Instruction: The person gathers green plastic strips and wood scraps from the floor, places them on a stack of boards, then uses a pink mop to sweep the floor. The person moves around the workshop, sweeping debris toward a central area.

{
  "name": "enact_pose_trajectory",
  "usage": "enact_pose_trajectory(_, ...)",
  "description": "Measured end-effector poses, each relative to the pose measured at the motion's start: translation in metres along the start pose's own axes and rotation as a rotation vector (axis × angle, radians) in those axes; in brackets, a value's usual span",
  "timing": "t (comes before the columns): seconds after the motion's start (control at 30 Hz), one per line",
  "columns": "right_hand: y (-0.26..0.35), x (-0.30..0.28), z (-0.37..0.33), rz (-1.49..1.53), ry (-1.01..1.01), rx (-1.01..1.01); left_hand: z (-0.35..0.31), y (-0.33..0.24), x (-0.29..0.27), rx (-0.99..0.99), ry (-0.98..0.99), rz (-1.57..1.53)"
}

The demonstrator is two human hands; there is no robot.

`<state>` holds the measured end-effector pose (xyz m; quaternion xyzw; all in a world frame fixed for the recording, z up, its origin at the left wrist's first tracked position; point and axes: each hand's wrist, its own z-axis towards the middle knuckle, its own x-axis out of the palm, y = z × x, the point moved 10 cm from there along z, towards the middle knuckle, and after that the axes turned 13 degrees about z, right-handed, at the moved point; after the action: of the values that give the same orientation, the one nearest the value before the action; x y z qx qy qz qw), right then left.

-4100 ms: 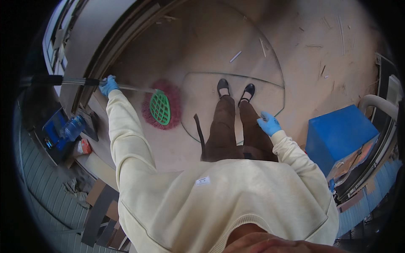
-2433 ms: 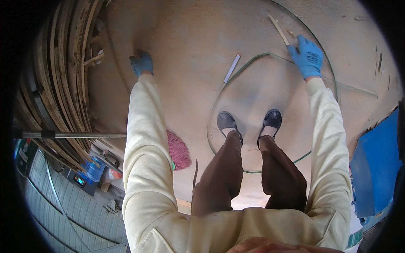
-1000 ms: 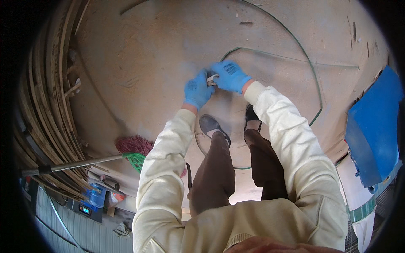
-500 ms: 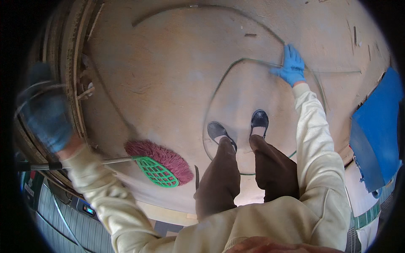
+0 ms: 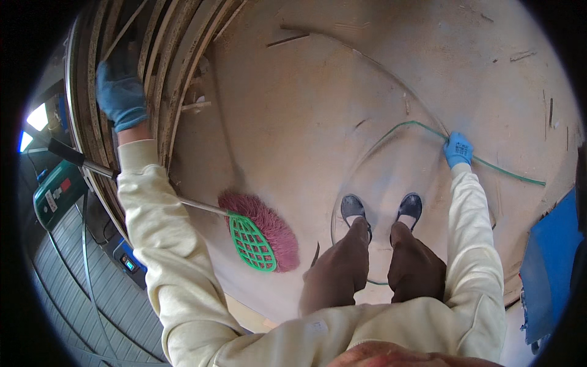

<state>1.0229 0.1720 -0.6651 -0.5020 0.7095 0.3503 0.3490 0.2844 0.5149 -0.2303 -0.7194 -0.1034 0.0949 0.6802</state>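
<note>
My right hand (image 5: pixel 458 149), in a blue glove, is closed on a green plastic strap (image 5: pixel 416 123) out to the right. One strap end sticks out beyond it, and the rest curves left and loops round my feet. A darker curved length (image 5: pixel 391 73) arcs from the far floor to the same hand. My left hand (image 5: pixel 121 95), also gloved, is raised at the far left in front of a stack of boards. A thin strip (image 5: pixel 125 29) runs upward from beside its thumb; the fingers are in dark shadow, and the hand looks closed on the strip.
A broom with purple bristles (image 5: pixel 278 235) and a green lattice head lies left of my feet. The board stack (image 5: pixel 174 79) stands at left, beside a green machine (image 5: pixel 58 194). A blue sheet (image 5: pixel 550 257) is at right. Scraps (image 5: pixel 523 56) dot the floor.
My view has shifted left. My right hand has gone from spread fingers to a closed grip on the strap. My left hand, blurred before, is now steady and farther up beside the boards.
</note>
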Motion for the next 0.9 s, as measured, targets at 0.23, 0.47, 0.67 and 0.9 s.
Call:
enact_pose_trajectory(0.23,-0.009,0.003,0.005,0.077,0.009,0.109,-0.175,0.215,0.039,0.068,-0.321,0.924)
enact_pose_trajectory(0.47,-0.001,0.000,0.013,0.097,0.010,0.082,-0.232,0.352,0.134,0.154,-0.047,1.681)
enact_pose_trajectory(0.67,0.004,0.001,0.013,0.061,-0.024,0.057,-0.136,0.396,0.157,0.508,0.336,2.089)
enact_pose_trajectory(0.9,-0.002,0.006,0.017,0.093,0.005,0.037,-0.136,0.408,0.176,0.031,0.297,2.148)
